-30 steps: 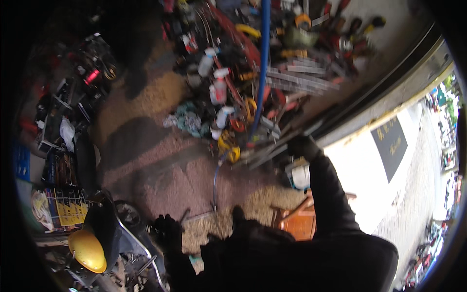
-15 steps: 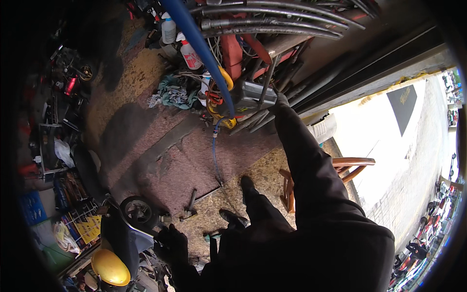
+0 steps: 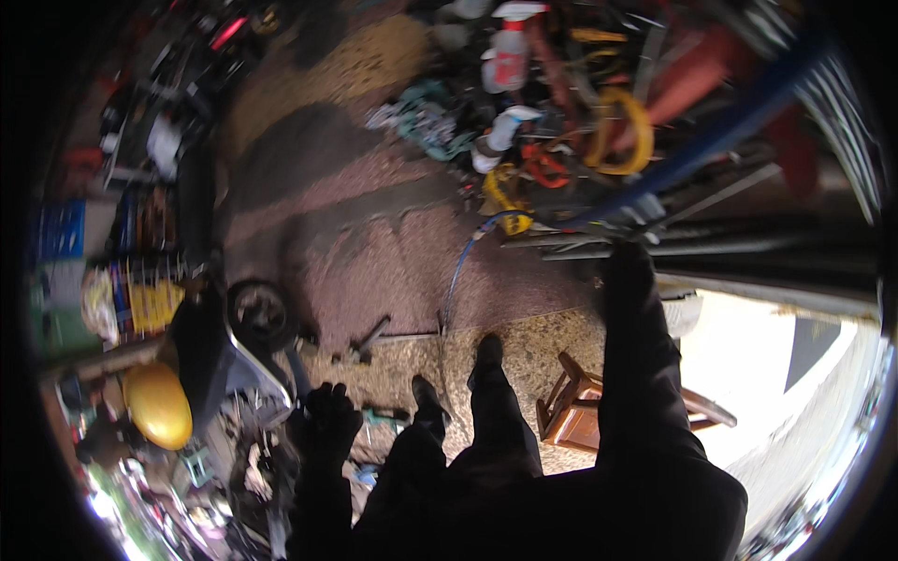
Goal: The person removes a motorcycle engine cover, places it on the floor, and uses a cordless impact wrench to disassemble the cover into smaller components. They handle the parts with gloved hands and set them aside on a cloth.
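Note:
My left hand (image 3: 329,419) is a dark shape at the lower left, its fingers curled into a fist. Whatever it may hold is lost in shadow. Close by are the wheel (image 3: 258,313) and grey bodywork (image 3: 257,372) of a scooter. At the right, my outstretched right hand (image 3: 625,266) is dark and smeared by motion, so its fingers do not show. It is nearest to several long dark pipes (image 3: 711,245) along the wall. A blue hose (image 3: 697,150) crosses the rack above that hand, and its thinner end (image 3: 456,271) hangs to the floor.
White spray bottles (image 3: 508,56), a crumpled rag (image 3: 426,122) and a yellow ring (image 3: 622,131) crowd the upper middle. A brown wooden stool (image 3: 572,416) stands beside my right leg. Metal tools (image 3: 369,341) lie on the floor ahead. A yellow helmet (image 3: 157,407) is at left.
The view has swung, blurring the rack. My right hand has come back from the grey-black case beside it, which no longer shows. The metal bar near my left hand is less visible.

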`<state>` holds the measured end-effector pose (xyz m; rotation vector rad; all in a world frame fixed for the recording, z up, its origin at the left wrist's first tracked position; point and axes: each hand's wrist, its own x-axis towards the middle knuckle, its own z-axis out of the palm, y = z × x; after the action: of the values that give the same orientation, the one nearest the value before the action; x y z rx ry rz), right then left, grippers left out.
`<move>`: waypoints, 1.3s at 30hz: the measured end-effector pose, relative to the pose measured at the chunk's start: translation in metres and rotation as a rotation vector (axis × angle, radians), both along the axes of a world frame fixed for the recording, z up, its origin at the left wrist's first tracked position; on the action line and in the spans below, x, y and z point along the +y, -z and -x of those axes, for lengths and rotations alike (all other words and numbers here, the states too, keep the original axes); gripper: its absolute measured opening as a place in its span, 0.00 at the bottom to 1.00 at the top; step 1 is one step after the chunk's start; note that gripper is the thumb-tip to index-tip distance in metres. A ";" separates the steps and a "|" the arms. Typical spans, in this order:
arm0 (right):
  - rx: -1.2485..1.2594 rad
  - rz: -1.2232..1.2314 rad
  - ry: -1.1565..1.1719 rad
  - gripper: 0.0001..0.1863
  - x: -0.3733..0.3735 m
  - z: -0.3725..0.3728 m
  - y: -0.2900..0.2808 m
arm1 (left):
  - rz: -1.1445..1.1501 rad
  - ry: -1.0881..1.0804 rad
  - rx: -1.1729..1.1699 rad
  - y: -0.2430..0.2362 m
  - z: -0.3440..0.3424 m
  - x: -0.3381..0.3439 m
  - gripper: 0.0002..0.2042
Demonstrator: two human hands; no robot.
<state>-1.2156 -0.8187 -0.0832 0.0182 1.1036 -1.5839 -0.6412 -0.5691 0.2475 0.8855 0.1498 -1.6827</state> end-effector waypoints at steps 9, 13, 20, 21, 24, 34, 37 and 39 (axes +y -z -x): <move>0.163 -0.138 -0.100 0.19 0.007 -0.008 -0.012 | -0.085 -0.164 -0.141 0.005 -0.005 0.018 0.21; 0.251 -0.170 -0.139 0.19 0.003 -0.011 -0.026 | 0.109 -0.165 0.114 0.017 -0.025 0.035 0.23; 0.434 -0.216 -0.038 0.19 0.021 -0.001 -0.045 | 0.118 -0.222 0.097 0.036 -0.039 0.067 0.16; 0.459 -0.233 -0.027 0.19 0.033 -0.002 -0.046 | 0.077 -0.247 0.097 0.040 -0.042 0.072 0.16; 0.547 -0.301 -0.016 0.19 0.086 -0.008 -0.051 | 0.041 -0.344 0.071 0.046 -0.051 0.100 0.14; 0.951 -0.801 -0.271 0.15 0.301 -0.068 -0.090 | 0.177 -0.702 0.177 0.049 -0.095 0.224 0.26; 0.922 -0.768 -0.497 0.13 0.342 -0.111 -0.084 | -0.096 -0.901 0.012 0.062 -0.103 0.290 0.24; 1.147 -0.615 -0.816 0.14 0.354 -0.146 -0.077 | 0.115 -0.924 0.154 0.079 -0.121 0.346 0.22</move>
<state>-1.0693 -0.4643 -0.0058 -0.9047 2.0725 -0.3735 -0.5205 -0.2234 0.1686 0.4701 0.4808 -0.8732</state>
